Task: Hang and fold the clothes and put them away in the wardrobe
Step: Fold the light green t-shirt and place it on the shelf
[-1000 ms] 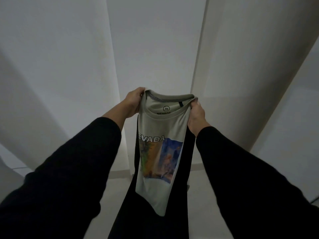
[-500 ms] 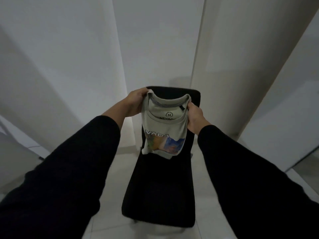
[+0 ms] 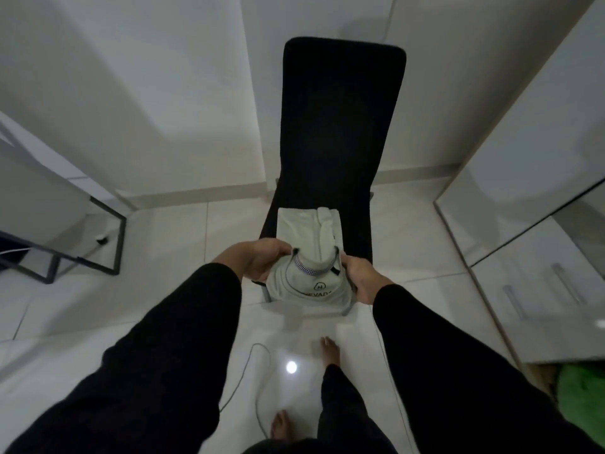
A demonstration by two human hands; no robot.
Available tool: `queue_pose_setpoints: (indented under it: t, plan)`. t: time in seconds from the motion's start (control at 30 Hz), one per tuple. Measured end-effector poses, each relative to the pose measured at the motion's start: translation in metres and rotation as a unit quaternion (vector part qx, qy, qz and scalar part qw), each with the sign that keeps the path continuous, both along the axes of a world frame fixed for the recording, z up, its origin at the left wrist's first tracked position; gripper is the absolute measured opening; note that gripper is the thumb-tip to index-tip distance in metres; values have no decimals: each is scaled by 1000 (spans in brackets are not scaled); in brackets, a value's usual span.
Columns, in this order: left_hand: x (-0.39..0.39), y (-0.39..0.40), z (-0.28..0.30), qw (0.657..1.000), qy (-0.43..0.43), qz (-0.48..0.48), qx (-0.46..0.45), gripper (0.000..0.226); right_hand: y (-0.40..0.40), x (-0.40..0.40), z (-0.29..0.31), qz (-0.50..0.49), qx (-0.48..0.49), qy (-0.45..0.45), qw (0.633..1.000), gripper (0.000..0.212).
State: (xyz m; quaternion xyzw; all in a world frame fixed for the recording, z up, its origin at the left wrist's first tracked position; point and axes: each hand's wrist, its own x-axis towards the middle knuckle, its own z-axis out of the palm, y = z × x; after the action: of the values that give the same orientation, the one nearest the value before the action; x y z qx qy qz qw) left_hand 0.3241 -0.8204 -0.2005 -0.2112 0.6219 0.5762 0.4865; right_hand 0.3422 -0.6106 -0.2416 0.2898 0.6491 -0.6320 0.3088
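Landmark: a black chair (image 3: 340,126) stands in the middle of the head view on a pale tiled floor (image 3: 170,263), its tall back rising toward the white wall (image 3: 157,67).
Metal frame: a dark frame (image 3: 98,244) with thin bars stands on the floor well to the left of the chair.
Cable: a thin grey cable (image 3: 252,381) loops over the tiles in front of the chair, between the two black sleeves.
Left hand: the left hand (image 3: 258,262) is at the front left edge of the chair seat, fingers curled and pinching the left side of the shirt's collar.
Shirt: a pale grey-green t-shirt (image 3: 307,257) lies on the chair seat, its far part flat and folded narrow on the seat, its collar end lifted toward the camera between the hands. A round logo and dark printed letters show under the collar, and the near hem of the fold hangs over the seat's front edge.
Right hand: the right hand (image 3: 361,280) is at the front right edge of the chair seat, fingers closed and gripping the right side of the collar.
Feet: two bare feet (image 3: 330,350) stand on the tiles in front of the chair, one nearer the seat than the other.
Wardrobe: white wardrobe fronts (image 3: 537,204) with slim metal handles stand to the right of the chair.
Green thing: a bright green soft shape (image 3: 582,394) shows at the lower right, beyond the wardrobe; I cannot tell what it is.
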Motion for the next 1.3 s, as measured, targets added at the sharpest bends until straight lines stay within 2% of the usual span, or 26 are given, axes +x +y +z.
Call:
queue_pose_setpoints:
  t: [0.13,0.23,0.37,0.5,0.57,0.63,0.7,0.8,0.93,1.0,1.07,1.17,1.3]
  plan:
    - [-9,10,-7,994,69,82,-17,26,4,-17,-4,-28,8,8,1000,48]
    - [-35,11,-17,988,83,131,-10,30,4,-46,-8,-31,8,28,999,43]
    - [-83,12,-31,976,102,190,-34,35,2,-103,-17,-21,70,63,995,41]
    - [-140,18,-43,957,168,225,-69,22,-2,-171,-33,-12,110,83,990,42]
    - [-168,19,-53,947,193,238,-100,37,-4,-201,-42,-19,119,79,990,47]
    - [-190,18,-71,945,212,218,-123,54,-5,-226,-57,-1,135,79,988,60]
    - [-203,15,-100,945,213,183,-170,59,-4,-242,-81,13,145,88,985,66]
    - [-203,12,-156,938,164,105,-286,56,-3,-249,-123,44,167,69,983,63]
    - [-185,17,-225,927,91,-28,-363,45,1,-242,-175,83,177,7,981,58]
    - [-185,20,-246,913,97,-19,-396,41,4,-241,-194,79,197,-2,977,58]
    - [-191,23,-258,900,114,34,-420,37,7,-244,-208,68,208,14,976,64]
    - [-207,27,-265,898,140,134,-395,47,10,-255,-220,77,214,72,971,69]
    - [-226,30,-268,898,170,128,-384,48,4,-271,-224,189,306,122,925,40]
